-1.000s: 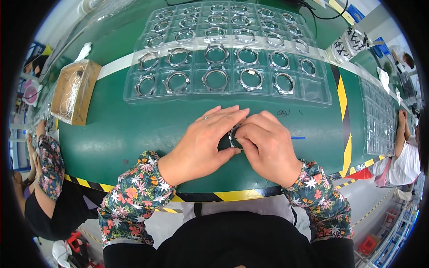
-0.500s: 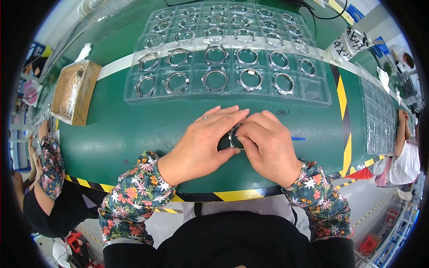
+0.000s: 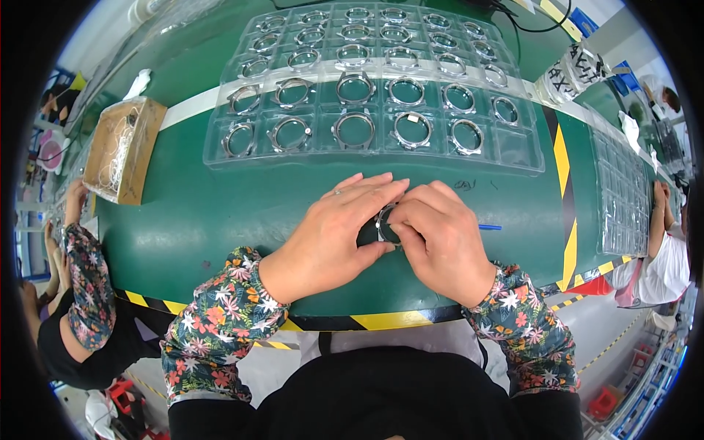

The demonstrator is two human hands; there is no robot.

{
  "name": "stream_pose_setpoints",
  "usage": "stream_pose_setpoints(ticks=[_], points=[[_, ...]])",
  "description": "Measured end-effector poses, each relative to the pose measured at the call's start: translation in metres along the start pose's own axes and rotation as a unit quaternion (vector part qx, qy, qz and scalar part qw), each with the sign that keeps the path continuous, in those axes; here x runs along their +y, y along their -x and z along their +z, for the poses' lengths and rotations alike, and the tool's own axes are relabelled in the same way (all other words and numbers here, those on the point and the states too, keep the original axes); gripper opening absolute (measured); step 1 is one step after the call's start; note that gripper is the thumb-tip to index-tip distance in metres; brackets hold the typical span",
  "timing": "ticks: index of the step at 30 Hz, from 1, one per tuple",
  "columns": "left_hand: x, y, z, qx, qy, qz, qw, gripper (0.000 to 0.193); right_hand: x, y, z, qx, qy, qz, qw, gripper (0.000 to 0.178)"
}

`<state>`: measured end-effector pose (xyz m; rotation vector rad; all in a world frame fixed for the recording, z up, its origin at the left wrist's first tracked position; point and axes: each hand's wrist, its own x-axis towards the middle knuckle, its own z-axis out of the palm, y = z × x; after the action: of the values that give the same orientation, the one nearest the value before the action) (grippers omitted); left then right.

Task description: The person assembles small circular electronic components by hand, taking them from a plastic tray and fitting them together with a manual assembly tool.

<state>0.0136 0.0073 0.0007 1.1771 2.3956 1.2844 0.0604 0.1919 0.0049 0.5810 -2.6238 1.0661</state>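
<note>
Between my two hands a round metal watch case (image 3: pixel 386 225) is held tilted just above the green table (image 3: pixel 220 227), mostly covered by fingers. My left hand (image 3: pixel 334 227) curves round its left side, thumb at the lower edge and fingers stretched over the top. With bent fingertips my right hand (image 3: pixel 444 238) pinches the case's right side; whether a smaller part sits in that pinch is hidden. Beyond the hands lies a clear plastic tray (image 3: pixel 517 154) with rows of similar watch cases (image 3: pixel 353 130), one per compartment. The compartment at its near right corner has no case.
A cardboard box (image 3: pixel 147 150) holding thin white strands stands at the left. A blue stick (image 3: pixel 490 227) lies right of my right hand. Back right is a container (image 3: pixel 568 73) with dark markings. Another clear tray (image 3: pixel 620 194) lies farther right. Co-workers sit at both sides.
My hands and the watch case stay almost where they were. At the left, the co-worker's sleeved arm has shifted slightly.
</note>
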Motion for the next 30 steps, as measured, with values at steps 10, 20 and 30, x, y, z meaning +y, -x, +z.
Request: stream_pose_setpoints(ticks=[10, 20, 30], points=[[0.0005, 0.0008, -0.0012, -0.001, -0.004, 0.003, 1.000, 0.075, -0.0016, -0.0002, -0.0028, -0.024, -0.006, -0.015, 1.000, 0.013], [0.0005, 0.0007, -0.0007, -0.002, -0.006, 0.002, 1.000, 0.074, -0.0029, 0.0007, 0.0008, 0.010, 0.008, 0.001, 1.000, 0.013], [-0.0006, -0.0003, -0.0018, -0.012, -0.002, 0.008, 1.000, 0.075, -0.0001, 0.0009, -0.0023, -0.021, -0.008, -0.010, 1.000, 0.013]])
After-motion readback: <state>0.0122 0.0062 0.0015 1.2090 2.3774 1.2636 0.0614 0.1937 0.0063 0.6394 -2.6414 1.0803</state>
